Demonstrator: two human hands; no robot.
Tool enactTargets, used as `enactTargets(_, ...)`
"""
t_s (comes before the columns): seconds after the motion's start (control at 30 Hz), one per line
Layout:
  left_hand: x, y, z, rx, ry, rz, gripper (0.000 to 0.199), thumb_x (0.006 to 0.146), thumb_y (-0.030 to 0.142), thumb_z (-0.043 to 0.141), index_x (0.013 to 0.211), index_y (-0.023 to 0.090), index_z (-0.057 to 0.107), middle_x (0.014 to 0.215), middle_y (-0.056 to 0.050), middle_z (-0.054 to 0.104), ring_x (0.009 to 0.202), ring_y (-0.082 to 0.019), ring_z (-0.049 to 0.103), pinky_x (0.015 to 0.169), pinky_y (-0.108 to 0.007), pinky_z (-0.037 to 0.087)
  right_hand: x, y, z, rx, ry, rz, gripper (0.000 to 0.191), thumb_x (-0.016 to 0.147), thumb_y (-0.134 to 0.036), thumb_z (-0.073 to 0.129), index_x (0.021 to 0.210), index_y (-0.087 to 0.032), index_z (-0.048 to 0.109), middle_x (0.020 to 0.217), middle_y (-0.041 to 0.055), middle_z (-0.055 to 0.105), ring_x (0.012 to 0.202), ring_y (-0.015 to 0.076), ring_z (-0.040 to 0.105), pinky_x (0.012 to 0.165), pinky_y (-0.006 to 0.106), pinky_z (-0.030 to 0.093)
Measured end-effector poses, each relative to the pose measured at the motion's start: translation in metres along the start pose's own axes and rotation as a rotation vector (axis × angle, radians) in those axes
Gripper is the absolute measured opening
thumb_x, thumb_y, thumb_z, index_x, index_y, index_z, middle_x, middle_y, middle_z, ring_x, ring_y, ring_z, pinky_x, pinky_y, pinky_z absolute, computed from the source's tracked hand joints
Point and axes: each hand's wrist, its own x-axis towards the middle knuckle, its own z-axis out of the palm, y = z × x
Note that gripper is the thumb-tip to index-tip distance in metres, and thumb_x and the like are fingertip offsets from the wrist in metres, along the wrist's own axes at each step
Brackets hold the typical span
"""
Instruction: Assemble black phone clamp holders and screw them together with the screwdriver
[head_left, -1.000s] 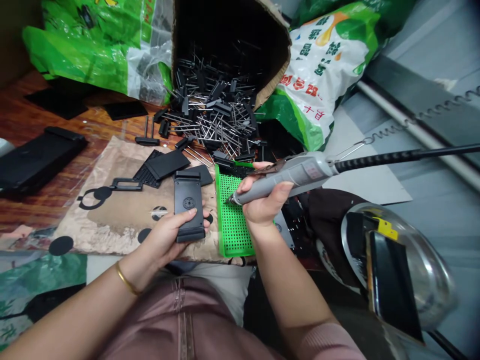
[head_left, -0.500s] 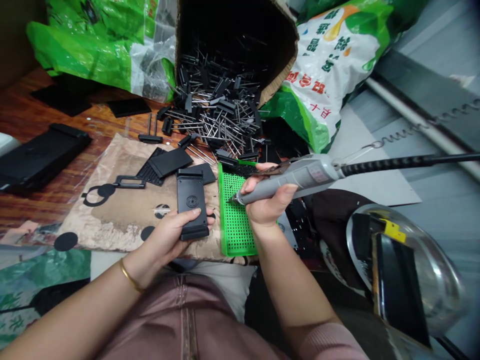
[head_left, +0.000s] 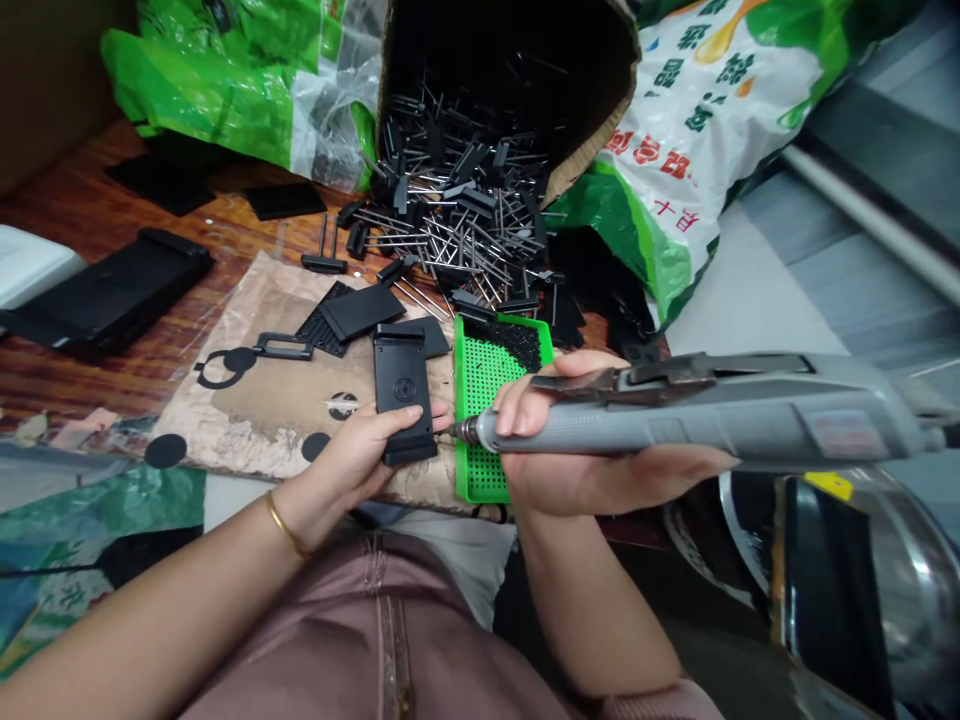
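Note:
My left hand (head_left: 367,440) is closed around the lower part of a black plastic holder (head_left: 403,375), a flat plate with raised ends and a round emblem. In my right hand (head_left: 555,450) lies a grey electric screwdriver (head_left: 675,410), its body nearly level. The screwdriver's bit points left, close to the lower right edge of the holder; whether it touches I cannot tell. Below the bit is a green perforated tray (head_left: 480,485) with a heap of small black screws (head_left: 521,340) in its far corner. Black flat plates (head_left: 364,308) lie just beyond the holder.
Behind the tray, many black clamp pieces with metal rods (head_left: 465,230) spill from a cardboard box (head_left: 592,150). Plastic bags (head_left: 217,90) flank the box. At left lies a stack of black holders (head_left: 127,290). A metal bowl (head_left: 911,570) stands at lower right.
The screwdriver has swung from pointing into the green tray to nearly level, its bit now beside the holder. The whole view has shifted slightly.

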Motion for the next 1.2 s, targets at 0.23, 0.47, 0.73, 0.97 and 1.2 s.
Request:
enactTargets(0.23,0.001,-0.002,-0.001,-0.004,0.001,0.018,0.015,0.072,0.007,0.066,0.085,0.007,0.073,0.080,-0.012,0.076,0.071,-0.019,0.071,0.074,-0.027,0.056,-0.001,0.011,0.008,-0.079,0.069,0.023,0.054,0.073,-0.075,0.042,0.083,-0.027,0.063,0.047,-0.0055,0.046,0.033,0.0117,0.042,0.033,0.027,0.039)
enactTargets(0.47,0.004,-0.004,-0.004,-0.003,0.008,0.025,0.021,0.066,0.011,0.073,0.087,0.009,0.074,0.079,-0.010,0.075,0.069,-0.018,0.070,0.070,-0.027,0.055,-0.003,0.013,0.007,-0.124,0.026,0.005,0.054,0.075,-0.076,0.037,0.086,-0.029,0.062,0.048,-0.0057,0.045,0.034,0.0128,0.042,0.034,0.028,0.038)
enactTargets(0.73,0.004,-0.007,-0.006,0.011,-0.026,0.033,0.018,0.065,0.013,0.073,0.082,0.008,0.075,0.079,-0.010,0.075,0.068,-0.017,0.068,0.071,-0.025,0.053,-0.003,0.013,0.007,-0.063,0.026,-0.004,0.052,0.075,-0.072,0.044,0.085,-0.025,0.064,0.047,-0.0045,0.048,0.035,0.0130,0.045,0.035,0.027,0.038)
enactTargets(0.97,0.003,-0.005,-0.005,0.000,-0.029,0.043,0.021,0.063,0.014,0.075,0.084,0.010,0.074,0.080,-0.010,0.075,0.070,-0.018,0.069,0.072,-0.028,0.053,-0.004,0.012,0.009,-0.047,0.017,0.005,0.055,0.079,-0.072,0.034,0.084,-0.027,0.066,0.045,-0.0044,0.048,0.035,0.0139,0.045,0.035,0.028,0.040)
enactTargets(1.2,0.003,-0.006,-0.005,0.026,-0.041,0.044,0.024,0.062,0.017,0.076,0.084,0.009,0.073,0.082,-0.011,0.075,0.074,-0.020,0.069,0.078,-0.031,0.052,-0.004,0.012,0.007,-0.049,0.002,0.046,0.053,0.073,-0.075,0.042,0.085,-0.028,0.065,0.048,-0.0048,0.048,0.035,0.0142,0.044,0.035,0.030,0.042)
